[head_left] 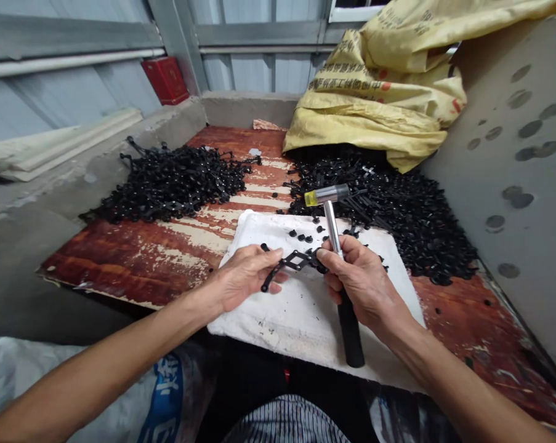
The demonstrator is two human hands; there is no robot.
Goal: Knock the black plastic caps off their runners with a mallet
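Between my hands, over a white cloth pad (278, 326), is a black scissor-link piece (297, 261) with a diamond-shaped opening in its middle. My left hand (247, 275) pinches its left end, where a short black bar crosses the fingers. My right hand (357, 274) is wrapped round a mallet (332, 226) with a metal shaft, a black grip and a yellow-tipped head. Thumb and finger of that same hand also touch the right end of the link piece. Several small black round caps (300, 237) lie on the cloth just beyond.
A heap of black linked parts (180, 178) lies at the left of the worn reddish board (134, 264). Another black heap (398, 215) spreads at the right, partly under a yellow woven sack (365, 104). A grey spotted panel (518, 154) bounds the right side; a red box (165, 80) stands behind.
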